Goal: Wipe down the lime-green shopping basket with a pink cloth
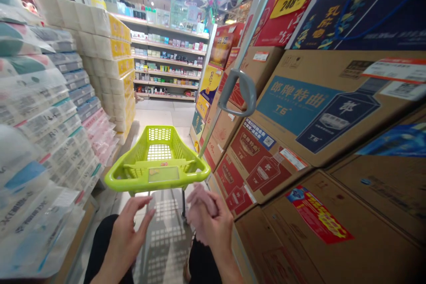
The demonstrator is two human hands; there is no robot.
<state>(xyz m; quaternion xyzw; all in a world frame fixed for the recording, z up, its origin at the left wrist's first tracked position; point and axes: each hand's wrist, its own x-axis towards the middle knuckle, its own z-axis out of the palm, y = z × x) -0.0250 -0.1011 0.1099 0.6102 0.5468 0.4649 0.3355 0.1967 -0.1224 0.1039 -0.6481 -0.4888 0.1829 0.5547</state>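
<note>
Gathered in my right hand is a crumpled pink cloth, its loose end hanging below the fingers. My left hand holds nothing; thumb and fingers are apart, just below the near rim of a lime-green shopping cart. The cart stands in front of me in the aisle, and its basket has latticed walls. A long pole with a grey loop handle leans on the cart's right side, rising past the top of the view. Its lower end is hidden.
Stacked cartons of bottles line the right side closely. Packs of tissue and paper rolls are piled along the left. Shelves of small goods stand at the far end, beyond the tiled floor.
</note>
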